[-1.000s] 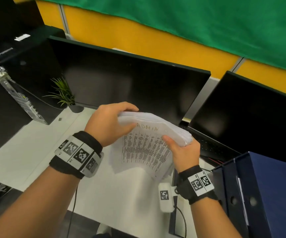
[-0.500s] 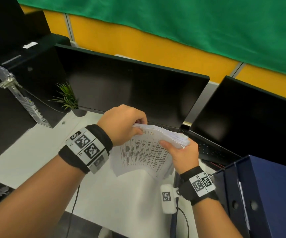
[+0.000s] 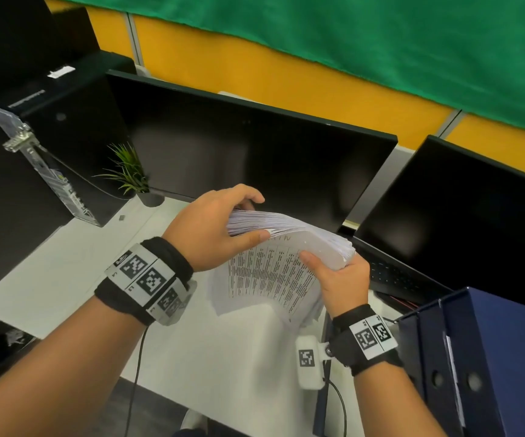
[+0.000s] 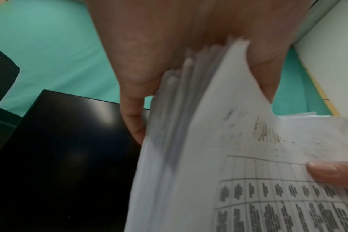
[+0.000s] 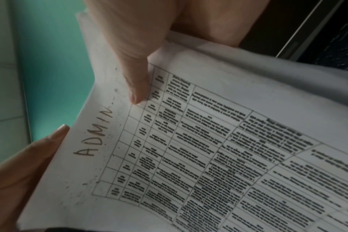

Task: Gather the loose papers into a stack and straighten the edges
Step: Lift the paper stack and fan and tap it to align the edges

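I hold a thick stack of papers [image 3: 274, 266] in the air above the white desk [image 3: 65, 272]. Its near sheet is a printed table with "ADMIN" handwritten at the top. My left hand [image 3: 217, 231] grips the stack's upper left corner, thumb on the front and fingers curled over the back. My right hand [image 3: 340, 275] grips the right edge, thumb on the printed sheet [image 5: 209, 157]. The sheet edges [image 4: 177, 97] are fanned and uneven under my left hand [image 4: 179, 47]. My right hand's thumb [image 5: 137, 75] presses beside the word "ADMIN".
Two dark monitors [image 3: 255, 159] [image 3: 463, 209] stand behind the papers, with a black keyboard [image 3: 393, 275] under the right one. Dark blue binders [image 3: 482, 357] stand at the right. A small potted plant [image 3: 132, 178] and a black computer tower [image 3: 34, 146] are at the left.
My left hand has shifted its grip over the stack's top left corner. The stack's top edge now tilts away from me, showing its fanned edges. The camera moved slightly.
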`<state>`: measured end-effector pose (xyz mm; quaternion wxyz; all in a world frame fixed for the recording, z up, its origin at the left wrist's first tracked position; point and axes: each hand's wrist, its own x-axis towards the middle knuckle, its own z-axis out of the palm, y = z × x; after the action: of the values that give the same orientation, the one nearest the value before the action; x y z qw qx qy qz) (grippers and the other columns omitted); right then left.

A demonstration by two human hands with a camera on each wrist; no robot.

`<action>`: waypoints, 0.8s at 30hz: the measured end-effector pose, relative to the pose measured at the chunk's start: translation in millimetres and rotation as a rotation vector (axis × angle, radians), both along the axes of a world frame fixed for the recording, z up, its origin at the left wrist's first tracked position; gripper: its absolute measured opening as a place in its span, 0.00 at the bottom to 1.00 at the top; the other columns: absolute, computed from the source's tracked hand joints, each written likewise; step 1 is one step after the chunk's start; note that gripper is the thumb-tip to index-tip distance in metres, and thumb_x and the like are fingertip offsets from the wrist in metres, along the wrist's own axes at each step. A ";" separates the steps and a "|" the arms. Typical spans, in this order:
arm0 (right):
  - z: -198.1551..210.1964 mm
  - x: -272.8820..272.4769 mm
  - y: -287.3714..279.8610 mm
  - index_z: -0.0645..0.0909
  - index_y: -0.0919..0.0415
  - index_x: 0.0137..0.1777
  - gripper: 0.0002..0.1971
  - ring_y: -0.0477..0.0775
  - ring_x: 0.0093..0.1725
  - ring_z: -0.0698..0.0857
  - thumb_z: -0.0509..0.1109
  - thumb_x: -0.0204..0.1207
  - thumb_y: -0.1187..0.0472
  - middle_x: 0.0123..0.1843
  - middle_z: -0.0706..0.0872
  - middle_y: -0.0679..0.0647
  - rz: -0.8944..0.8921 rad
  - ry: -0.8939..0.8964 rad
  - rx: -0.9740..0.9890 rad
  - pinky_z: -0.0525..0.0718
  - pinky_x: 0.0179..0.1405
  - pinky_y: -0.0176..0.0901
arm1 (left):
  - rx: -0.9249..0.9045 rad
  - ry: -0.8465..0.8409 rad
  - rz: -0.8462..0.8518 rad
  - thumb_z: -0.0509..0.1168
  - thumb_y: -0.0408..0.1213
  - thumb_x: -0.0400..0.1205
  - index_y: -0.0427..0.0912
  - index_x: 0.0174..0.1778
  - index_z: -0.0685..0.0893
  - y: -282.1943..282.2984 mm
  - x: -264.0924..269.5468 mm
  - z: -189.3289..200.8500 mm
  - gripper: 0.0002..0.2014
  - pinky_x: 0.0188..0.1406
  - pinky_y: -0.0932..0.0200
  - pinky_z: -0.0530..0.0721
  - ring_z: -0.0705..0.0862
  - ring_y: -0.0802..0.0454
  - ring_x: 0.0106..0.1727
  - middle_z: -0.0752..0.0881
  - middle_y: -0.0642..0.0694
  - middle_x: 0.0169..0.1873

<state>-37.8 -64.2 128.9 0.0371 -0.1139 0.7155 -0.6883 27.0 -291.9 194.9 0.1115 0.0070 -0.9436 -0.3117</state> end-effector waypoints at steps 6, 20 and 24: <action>-1.7 -1.8 -0.5 0.84 0.44 0.47 0.17 0.35 0.45 0.90 0.82 0.66 0.66 0.40 0.91 0.33 0.006 -0.003 0.023 0.87 0.37 0.29 | 0.141 -0.034 -0.013 0.81 0.50 0.70 0.57 0.48 0.81 -3.1 -6.3 3.6 0.17 0.45 0.63 0.81 0.83 0.60 0.46 0.84 0.60 0.47; -3.3 -2.0 3.9 0.86 0.51 0.49 0.15 0.35 0.43 0.90 0.80 0.68 0.69 0.39 0.91 0.35 0.003 -0.017 0.008 0.86 0.37 0.26 | -0.120 -0.026 -0.156 0.76 0.42 0.74 0.65 0.45 0.87 -9.4 -8.0 11.5 0.11 0.69 0.41 0.71 0.76 0.59 0.61 0.79 0.66 0.58; -3.1 -2.9 4.1 0.85 0.48 0.47 0.15 0.35 0.43 0.90 0.80 0.68 0.69 0.38 0.91 0.34 0.025 -0.014 0.022 0.86 0.38 0.27 | -0.240 0.076 -0.132 0.75 0.46 0.75 0.59 0.47 0.81 0.9 -18.9 12.4 0.10 0.52 0.45 0.85 0.83 0.57 0.45 0.84 0.60 0.44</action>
<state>-40.6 -60.1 125.8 0.0521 -0.1175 0.7214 -0.6805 8.1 -291.1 207.3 0.1265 -0.0801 -0.9676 -0.2033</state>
